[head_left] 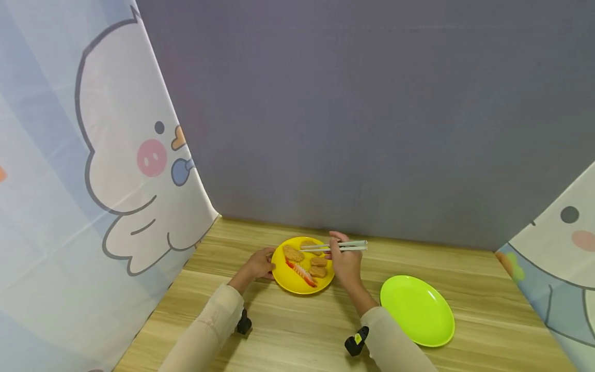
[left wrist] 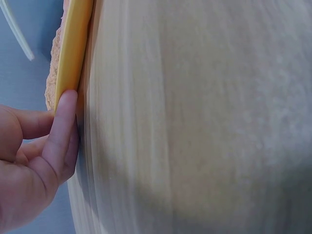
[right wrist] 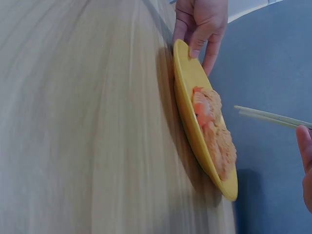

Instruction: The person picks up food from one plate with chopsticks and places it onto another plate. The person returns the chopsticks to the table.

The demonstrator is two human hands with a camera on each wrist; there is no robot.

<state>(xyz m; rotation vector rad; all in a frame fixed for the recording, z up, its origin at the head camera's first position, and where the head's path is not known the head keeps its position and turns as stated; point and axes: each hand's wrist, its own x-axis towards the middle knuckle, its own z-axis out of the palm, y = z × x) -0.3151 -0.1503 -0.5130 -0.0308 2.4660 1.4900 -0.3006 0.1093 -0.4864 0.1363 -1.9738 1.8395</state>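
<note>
while my left hand (head_left: pixel 258 265) steadies the yellow plate (head_left: pixel 289 279) by its rim, fingers curled, my right hand (head_left: pixel 346 261) grips chopsticks (head_left: pixel 335 247) just above the nuggets (head_left: pixel 293 253); next i judge they must close on one.

food (head_left: pixel 302 261) on left plate (head_left: pixel 284 279), second plate (head_left: pixel 418 310) right, both on table (head_left: pixel 288 341)

There's a lime green plate (head_left: pixel 417 310) sitting flat on the wooden table (head_left: pixel 288 336), well off to the right of the fingers and closer to the camera than they are. Behind the fingers a plain grey backdrop (head_left: pixel 362 119) closes off the far edge. Cartoon duck curtains hang on both sides, one (head_left: pixel 93 155) way left of the fingers, another (head_left: pixel 558 248) far right; that one's cut off, so I'm guessing it matches.
</note>
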